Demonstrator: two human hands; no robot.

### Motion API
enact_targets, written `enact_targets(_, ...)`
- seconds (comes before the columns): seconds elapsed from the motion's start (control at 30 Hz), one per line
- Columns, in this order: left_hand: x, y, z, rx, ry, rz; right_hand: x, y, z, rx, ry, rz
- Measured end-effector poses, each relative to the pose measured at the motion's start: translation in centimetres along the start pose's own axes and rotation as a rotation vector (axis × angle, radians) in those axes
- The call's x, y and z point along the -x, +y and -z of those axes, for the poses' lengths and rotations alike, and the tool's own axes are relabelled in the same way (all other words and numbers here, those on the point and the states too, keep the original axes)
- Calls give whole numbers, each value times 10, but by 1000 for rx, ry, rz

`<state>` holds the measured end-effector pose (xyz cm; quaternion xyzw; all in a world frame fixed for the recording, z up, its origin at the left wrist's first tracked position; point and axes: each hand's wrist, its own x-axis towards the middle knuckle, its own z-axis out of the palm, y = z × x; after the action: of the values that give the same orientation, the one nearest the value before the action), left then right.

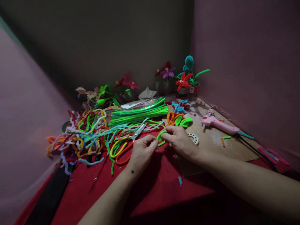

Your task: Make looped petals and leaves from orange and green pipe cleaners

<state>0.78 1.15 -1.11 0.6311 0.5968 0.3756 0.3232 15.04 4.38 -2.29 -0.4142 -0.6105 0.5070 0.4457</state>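
Here's my left hand [143, 152], bare, and my right hand [181, 142], bare too, bare forearms [243, 182] behind them, and there, a small, dark, roundish spot [132, 171] by my left wrist [136, 168]!

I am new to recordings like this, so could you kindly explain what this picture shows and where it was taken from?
There is no machine here: these are a person's two bare hands, seen by a camera worn on the head, looking forward and down. The left hand and right hand meet around a bent green stem, pinched in the fingertips. Beneath is a red cloth. Beyond the hands lie scissors and a bundle of green stems; to the right, a pink glue gun lies on a brown board. Behind stand fuzzy flowers.
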Motion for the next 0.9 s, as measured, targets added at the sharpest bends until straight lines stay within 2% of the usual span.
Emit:
enact_targets(0.4,2,-1,-2,-55,-4,-27,4,-1,-2,257,52,250)
enact_targets(0.53,0,-2,-1,-2,-29,20,3,-1,0,272,30,258)
enact_targets(0.7,0,-2,0,-13,-15,8,2,1,2,248,-6,255)
enact_targets(0.9,2,-2,-4,-82,52,-34,4,3,-1,370,77,342)
